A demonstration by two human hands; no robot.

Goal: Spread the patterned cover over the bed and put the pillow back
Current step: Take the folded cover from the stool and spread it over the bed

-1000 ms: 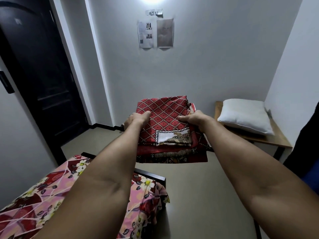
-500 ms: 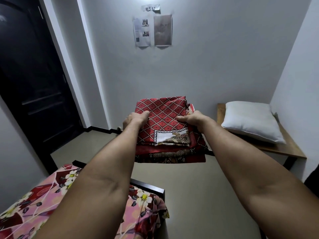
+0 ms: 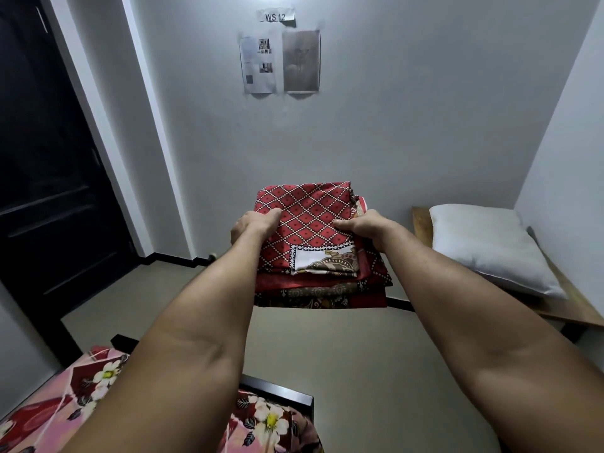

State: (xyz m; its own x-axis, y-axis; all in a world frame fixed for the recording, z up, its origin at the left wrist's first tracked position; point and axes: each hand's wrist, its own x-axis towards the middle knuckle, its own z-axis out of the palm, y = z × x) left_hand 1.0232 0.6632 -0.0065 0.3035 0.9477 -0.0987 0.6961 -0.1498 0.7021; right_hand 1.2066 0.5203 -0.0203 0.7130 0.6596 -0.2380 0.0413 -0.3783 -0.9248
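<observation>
I hold a folded red cover (image 3: 310, 223) with a white diamond pattern out in front of me at arm's length, above the floor. My left hand (image 3: 251, 225) grips its left edge and my right hand (image 3: 362, 225) grips its right edge, thumbs on top. Its brown and dark red folded layers show at the near edge. The bed (image 3: 81, 407), under a pink floral sheet, is at the bottom left below my left arm. A white pillow (image 3: 487, 246) lies on a wooden table at the right.
The wooden table (image 3: 575, 305) stands in the right corner against the walls. A dark door (image 3: 42, 178) fills the left side. Papers (image 3: 279, 62) are taped on the far wall. The bed's black frame end (image 3: 277, 392) juts into the beige floor (image 3: 376, 371).
The view has swung left and tilted up a little: the bed has slid lower in frame and the pillow further right. Both hands keep the same grip on the folded cover.
</observation>
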